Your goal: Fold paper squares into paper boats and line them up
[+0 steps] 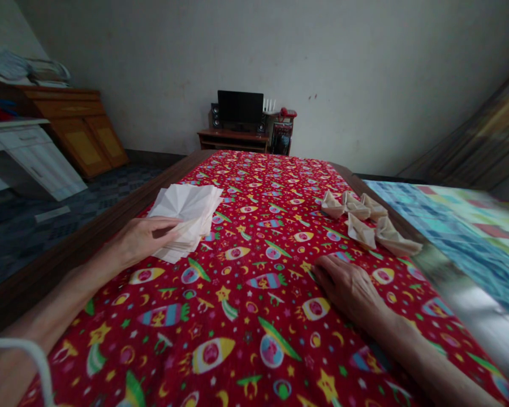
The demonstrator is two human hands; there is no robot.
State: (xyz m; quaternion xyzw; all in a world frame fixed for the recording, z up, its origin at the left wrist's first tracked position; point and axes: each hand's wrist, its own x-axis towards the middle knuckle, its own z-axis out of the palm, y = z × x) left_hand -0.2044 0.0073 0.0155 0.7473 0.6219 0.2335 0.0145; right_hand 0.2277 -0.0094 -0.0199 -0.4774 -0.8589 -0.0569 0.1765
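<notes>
My left hand (155,234) is closed at the near side of a stack of pale, creased paper sheets (186,200), pinching the raised edge of the top sheet (190,226). Crease lines fan out across that sheet from its middle. My right hand (343,280) rests palm down on the red patterned cloth (254,305), its fingers loosely bent and nothing visible in them. Just beyond it, several folded paper boats (362,230) sit grouped near the table's right side.
The table's dark wooden edge (152,175) shows along the left. A white cable (34,347) curves in at lower left. To the right lies a bed with a blue patterned cover (445,243). A monitor (240,107) on a stand is beyond the table; cabinets (80,135) line the left.
</notes>
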